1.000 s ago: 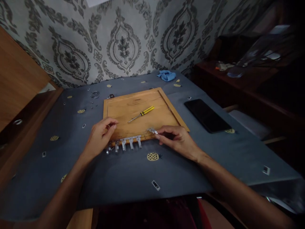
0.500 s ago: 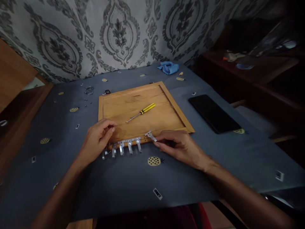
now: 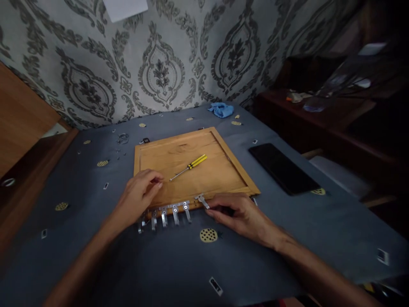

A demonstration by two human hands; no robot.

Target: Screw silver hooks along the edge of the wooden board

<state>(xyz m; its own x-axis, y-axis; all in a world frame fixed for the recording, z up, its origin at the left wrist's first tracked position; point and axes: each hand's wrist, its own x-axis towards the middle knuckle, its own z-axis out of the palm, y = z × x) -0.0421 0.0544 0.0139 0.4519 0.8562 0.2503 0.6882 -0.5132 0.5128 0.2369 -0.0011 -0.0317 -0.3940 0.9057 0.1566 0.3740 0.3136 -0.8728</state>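
While the near edge of the wooden panel is lined toward its left part by a row of silver hooks, in the head view a separate metal hook is pinched between the thumb and forefinger of the right hand, just to the right of that row. Its broader end is held at the panel's near edge, though whether the wood is touched there cannot be told. The left hand is held over the panel's near left corner, its fingers loosely curled and the thumb brought close to the forefinger; whether anything small is gripped between them cannot be made out. On the panel's face, between the hands and farther off, a yellow-and-black screwdriver is laid slantwise, its tip pointed to the near left. The panel is laid flat on a dark blue-grey tablecloth printed with pineapples. To the right of the panel a flat black device is placed, and at the far side a crumpled blue cloth is seen. At the far left, metal rings are grouped, with small bits scattered just nearer.
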